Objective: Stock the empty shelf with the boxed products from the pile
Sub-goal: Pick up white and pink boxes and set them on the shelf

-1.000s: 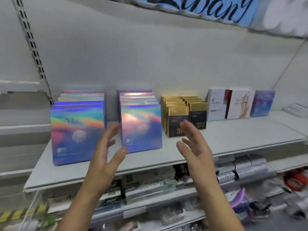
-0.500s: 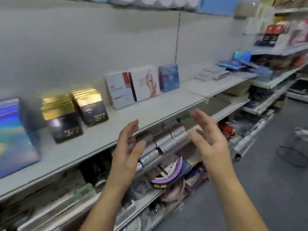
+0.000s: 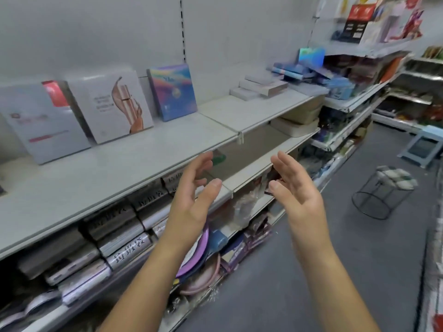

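Observation:
My left hand (image 3: 194, 195) and my right hand (image 3: 294, 188) hover empty in front of the shelf edge, palms facing each other, fingers relaxed. On the grey shelf (image 3: 115, 173) stand two white boxes (image 3: 112, 104) and an iridescent blue box (image 3: 172, 92) against the back wall. Further right on the shelf lies a loose pile of boxes (image 3: 304, 73): flat white ones (image 3: 259, 87) in front, blue and iridescent ones behind.
Lower shelves hold silver packages (image 3: 124, 245) and purple plates (image 3: 201, 250). A wire basket (image 3: 381, 192) stands on the grey aisle floor at right, a light blue stool (image 3: 424, 144) beyond it. More stocked shelves run along the far right.
My view has swung right along the shelf; the rainbow and gold boxes have left view and the pile has come into view. Both hands stay empty and have come away from the boxes.

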Motion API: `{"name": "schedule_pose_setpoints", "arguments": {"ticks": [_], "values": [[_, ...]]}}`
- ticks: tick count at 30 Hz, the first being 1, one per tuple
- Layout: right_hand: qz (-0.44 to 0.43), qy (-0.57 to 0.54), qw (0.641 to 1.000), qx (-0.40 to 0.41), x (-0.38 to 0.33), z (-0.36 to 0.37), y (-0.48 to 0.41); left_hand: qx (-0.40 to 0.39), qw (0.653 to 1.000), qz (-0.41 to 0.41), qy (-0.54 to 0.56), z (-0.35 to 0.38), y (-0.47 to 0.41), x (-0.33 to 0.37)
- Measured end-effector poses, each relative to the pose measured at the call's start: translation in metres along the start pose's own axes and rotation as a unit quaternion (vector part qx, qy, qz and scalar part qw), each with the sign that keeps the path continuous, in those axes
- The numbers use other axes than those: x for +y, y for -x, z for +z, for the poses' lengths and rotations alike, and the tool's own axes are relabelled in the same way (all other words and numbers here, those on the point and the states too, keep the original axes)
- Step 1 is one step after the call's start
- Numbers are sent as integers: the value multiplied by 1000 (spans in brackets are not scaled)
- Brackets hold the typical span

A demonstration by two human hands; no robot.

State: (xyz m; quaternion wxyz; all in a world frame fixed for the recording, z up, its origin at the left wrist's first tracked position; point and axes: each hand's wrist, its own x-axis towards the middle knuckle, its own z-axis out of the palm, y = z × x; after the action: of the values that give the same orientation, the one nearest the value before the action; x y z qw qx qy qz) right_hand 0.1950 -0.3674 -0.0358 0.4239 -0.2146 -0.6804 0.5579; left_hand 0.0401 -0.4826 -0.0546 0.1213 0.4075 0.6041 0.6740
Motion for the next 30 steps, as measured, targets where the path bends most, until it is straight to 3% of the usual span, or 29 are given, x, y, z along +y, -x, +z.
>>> {"name": "schedule_pose_setpoints", "arguments": {"ticks": [11, 19, 25, 30], "values": [[14, 16, 1000, -21, 49, -44, -196, 22, 998, -44, 48, 89, -174, -74], [35, -4, 998, -49, 113, -125, -317, 28, 999, -41, 6, 185, -270, -115], [61, -22, 993, -99, 147, -217, -427, 73, 994, -76, -28, 292, -344, -134], [78, -42, 986, -142, 156, -256, -516, 140, 984, -79, -72, 335, -408, -132]]}}
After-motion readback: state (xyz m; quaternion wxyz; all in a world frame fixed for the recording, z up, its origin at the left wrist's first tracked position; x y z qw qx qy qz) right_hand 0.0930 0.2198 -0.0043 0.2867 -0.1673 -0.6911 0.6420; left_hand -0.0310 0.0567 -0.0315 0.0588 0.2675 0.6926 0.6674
